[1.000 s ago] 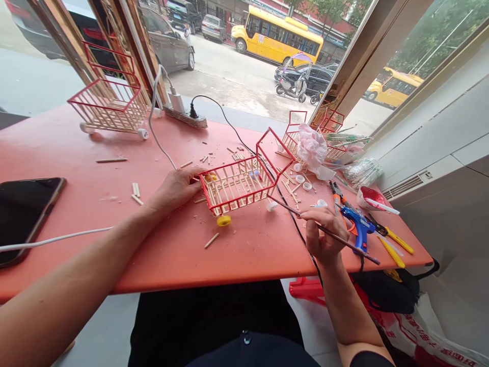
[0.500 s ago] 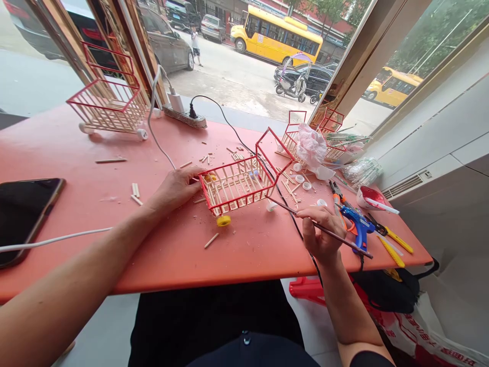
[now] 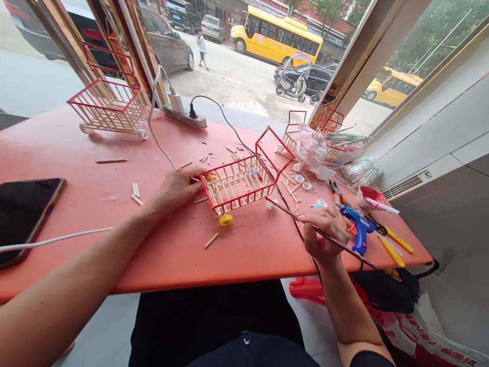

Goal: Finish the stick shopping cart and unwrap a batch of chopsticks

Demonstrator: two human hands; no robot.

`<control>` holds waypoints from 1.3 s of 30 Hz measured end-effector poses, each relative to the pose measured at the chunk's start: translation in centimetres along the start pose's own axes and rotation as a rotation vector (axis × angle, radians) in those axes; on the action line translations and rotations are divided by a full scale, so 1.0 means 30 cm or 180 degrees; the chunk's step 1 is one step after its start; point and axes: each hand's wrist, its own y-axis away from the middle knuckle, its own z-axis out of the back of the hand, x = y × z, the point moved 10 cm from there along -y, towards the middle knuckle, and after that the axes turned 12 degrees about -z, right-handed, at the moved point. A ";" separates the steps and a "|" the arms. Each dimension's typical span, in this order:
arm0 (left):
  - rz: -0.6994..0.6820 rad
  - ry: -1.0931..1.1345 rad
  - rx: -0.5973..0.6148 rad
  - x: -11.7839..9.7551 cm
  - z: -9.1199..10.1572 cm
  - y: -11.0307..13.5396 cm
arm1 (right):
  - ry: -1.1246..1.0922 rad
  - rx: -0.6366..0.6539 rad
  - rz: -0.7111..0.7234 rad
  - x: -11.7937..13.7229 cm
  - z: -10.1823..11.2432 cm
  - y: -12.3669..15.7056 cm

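A miniature shopping cart (image 3: 244, 191) made of pale sticks, its rims and handle painted red, stands on the orange-topped table (image 3: 160, 260). Yellow bottle caps serve as wheels at its left end; a white one shows at the right. My left hand (image 3: 179, 188) grips the cart's left end, the fingertips partly hidden behind it. In my right hand (image 3: 324, 232) is a thin dark paintbrush (image 3: 344, 245), held like a pen. The brush tip meets or nearly meets the lower right corner of the cart.
Cut sticks (image 3: 211, 240) and white caps (image 3: 306, 186) lie scattered around the cart. To the right are a blue glue gun (image 3: 357, 224), pliers (image 3: 397, 238) and a cup of red paint (image 3: 370, 196). Another cart (image 3: 109, 104), a power strip (image 3: 185, 116) and a phone (image 3: 28, 214) sit leftward.
My right hand and the paintbrush have shifted slightly right. The cart has moved a touch to the right with my left hand on it. Outside, a pedestrian has stepped along the street.
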 end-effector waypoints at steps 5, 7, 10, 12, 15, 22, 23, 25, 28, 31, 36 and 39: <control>0.0003 0.0044 -0.0015 -0.005 0.001 0.000 | 0.0099 0.0012 -0.0140 -0.012 -0.007 -0.004; 0.0010 0.0061 -0.0013 -0.007 0.001 0.000 | 0.0085 -0.0104 -0.0087 -0.010 0.006 0.002; 0.0021 0.0046 -0.0001 -0.009 0.000 0.000 | 0.0054 -0.0214 0.0007 -0.006 0.020 0.009; 0.0012 0.0055 0.0001 -0.012 0.000 -0.001 | 0.0017 -0.0188 -0.0020 -0.009 0.020 0.007; 0.0015 0.0094 -0.0002 -0.015 0.001 0.000 | -0.0008 -0.0076 -0.0110 -0.013 0.011 -0.003; 0.0073 0.0079 0.0010 -0.009 0.000 0.000 | -0.0013 0.0093 -0.0308 -0.037 -0.008 -0.001; 0.0070 0.0088 0.0002 -0.009 0.000 0.000 | -0.0025 0.0117 -0.0359 -0.045 -0.010 0.003; 0.0054 0.0092 -0.0011 -0.008 0.001 0.000 | -0.0084 0.0126 -0.0423 -0.057 -0.011 0.012; 0.0022 0.0078 -0.0024 -0.007 0.002 0.000 | -0.0201 0.0047 -0.0449 -0.063 0.001 0.026; 0.0021 0.0070 -0.0035 -0.005 0.003 0.001 | -0.0174 -0.0064 -0.0460 -0.064 0.014 0.033; 0.0053 0.0134 -0.0026 -0.007 0.002 0.004 | -0.0131 -0.0167 -0.0382 -0.057 0.025 0.035; 0.0064 0.0110 -0.0028 -0.009 0.003 0.004 | -0.0100 -0.0066 -0.0433 -0.062 0.013 0.028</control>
